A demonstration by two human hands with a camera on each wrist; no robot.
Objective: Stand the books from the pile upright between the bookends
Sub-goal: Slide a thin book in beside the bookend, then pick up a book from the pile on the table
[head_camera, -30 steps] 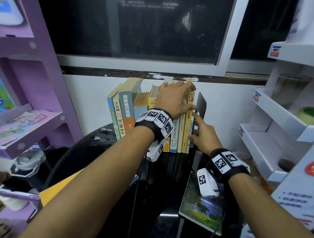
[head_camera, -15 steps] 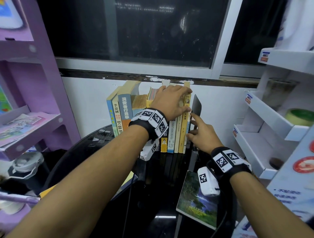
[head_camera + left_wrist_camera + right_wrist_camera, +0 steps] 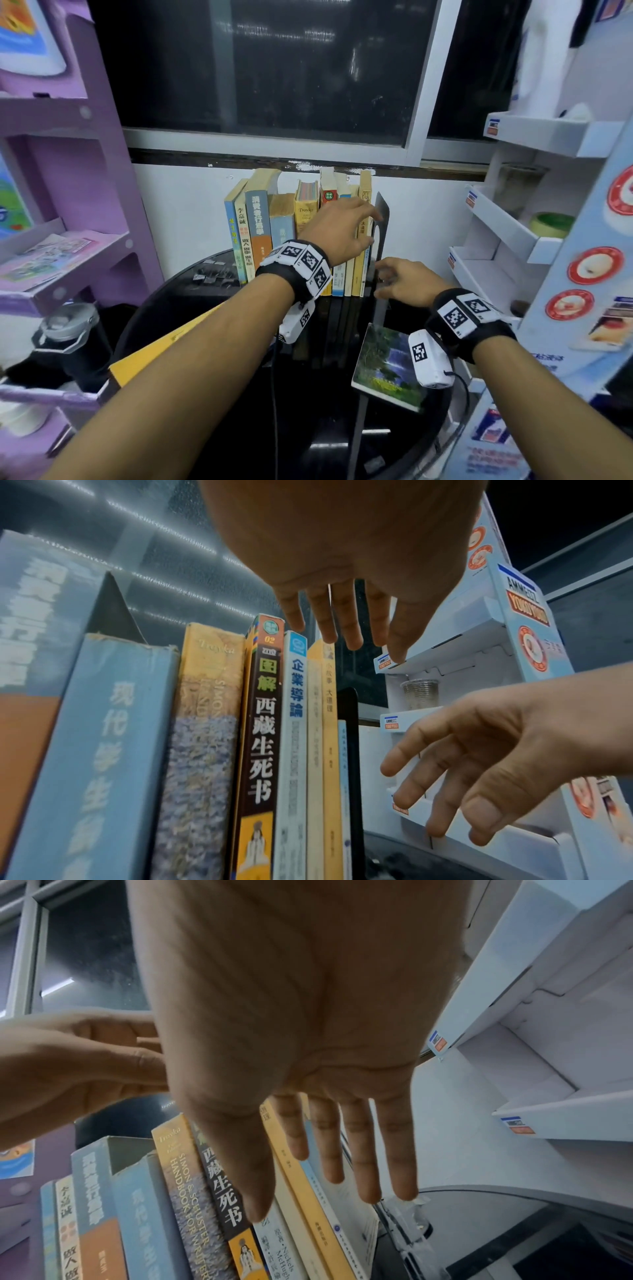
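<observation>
A row of upright books (image 3: 260,226) stands against the wall on the black round table (image 3: 325,428), with the dark right bookend (image 3: 383,219) at its right end. No left bookend shows. My left hand (image 3: 370,226) hovers in front of the rightmost spines, fingers straight and holding nothing, as the left wrist view shows (image 3: 342,620). My right hand (image 3: 385,281) is lower, beside the bookend's base (image 3: 400,1223), also with straight, empty fingers (image 3: 359,1164). A book with a landscape cover (image 3: 383,366) lies flat under my right wrist. A yellow book (image 3: 164,349) lies under my left forearm.
A purple shelf unit (image 3: 68,246) stands at the left with a lidded bottle (image 3: 72,342) below it. White display shelves (image 3: 513,233) crowd the right side, one holding a tape roll (image 3: 551,222). A dark window runs above the books.
My left hand has come off the tops of the books and dropped in front of the spines. My right hand has slid down from the spines to the bookend's base.
</observation>
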